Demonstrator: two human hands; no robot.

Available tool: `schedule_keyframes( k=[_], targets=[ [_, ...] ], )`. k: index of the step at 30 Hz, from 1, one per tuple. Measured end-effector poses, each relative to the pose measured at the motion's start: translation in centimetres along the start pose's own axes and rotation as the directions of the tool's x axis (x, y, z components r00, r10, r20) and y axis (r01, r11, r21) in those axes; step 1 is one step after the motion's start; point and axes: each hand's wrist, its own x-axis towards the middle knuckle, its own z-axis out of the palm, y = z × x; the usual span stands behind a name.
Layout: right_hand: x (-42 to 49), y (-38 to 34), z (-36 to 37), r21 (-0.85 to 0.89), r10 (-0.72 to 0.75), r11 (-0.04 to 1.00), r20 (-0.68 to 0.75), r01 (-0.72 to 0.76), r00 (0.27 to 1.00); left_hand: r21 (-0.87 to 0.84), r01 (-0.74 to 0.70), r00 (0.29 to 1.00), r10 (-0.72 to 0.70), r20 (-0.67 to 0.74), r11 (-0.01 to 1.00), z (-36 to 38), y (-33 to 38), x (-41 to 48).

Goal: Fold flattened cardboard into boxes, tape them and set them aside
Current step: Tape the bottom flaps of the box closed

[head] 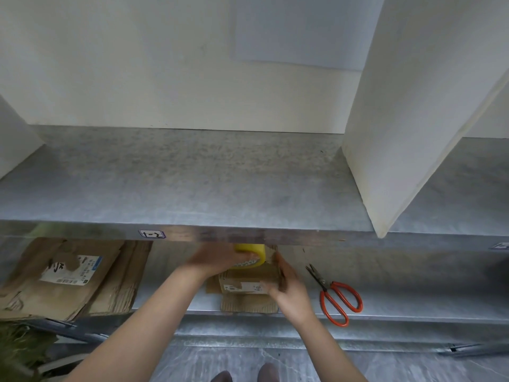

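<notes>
A small brown cardboard box (248,282) with a white label stands on the lower metal shelf (399,274), one flap lying flat toward me. My left hand (217,260) grips a yellow tape roll (252,256) on top of the box, just under the upper shelf's front edge. My right hand (289,288) holds the box's right side, fingers curled around its corner. The far part of the box and roll is hidden by the upper shelf.
Red-handled scissors (334,297) lie on the lower shelf right of the box. A stack of flattened cardboard (63,277) lies at the left. The upper metal shelf (192,183) overhangs, with a white divider panel (407,133) at its right. My shoes (245,374) show on the floor.
</notes>
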Motion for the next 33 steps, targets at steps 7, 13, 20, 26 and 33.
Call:
schedule_keyframes(
  k=[7, 13, 20, 26, 33],
  targets=[
    [1.1, 0.1, 0.0, -0.157, -0.056, 0.987, -0.089, 0.041, 0.994, -0.176, 0.009, 0.999, -0.015, -0.029, 0.984, -1.6, -2.7, -1.3],
    [1.3, 0.6, 0.5, -0.06, -0.008, 0.998, -0.106, 0.001, 0.994, -0.134, -0.082, 0.994, 0.072, -0.082, 0.988, -0.6, -2.7, -1.0],
    [1.5, 0.3, 0.7, -0.036, 0.013, 0.999, -0.096, -0.016, 0.995, 0.081, -0.102, 0.991, 0.108, -0.079, 0.992, -1.4, -3.1, -1.7],
    [1.6, 0.0, 0.8, -0.026, 0.029, 0.999, -0.056, -0.03, 0.998, 0.134, -0.095, 0.982, 0.115, -0.148, 0.986, -2.8, -5.3, -2.4],
    [1.4, -0.1, 0.9, 0.009, 0.069, 0.998, -0.046, -0.069, 0.997, 0.173, -0.159, 0.951, 0.198, -0.238, 0.972, -2.2, -9.3, -2.0]
  ],
)
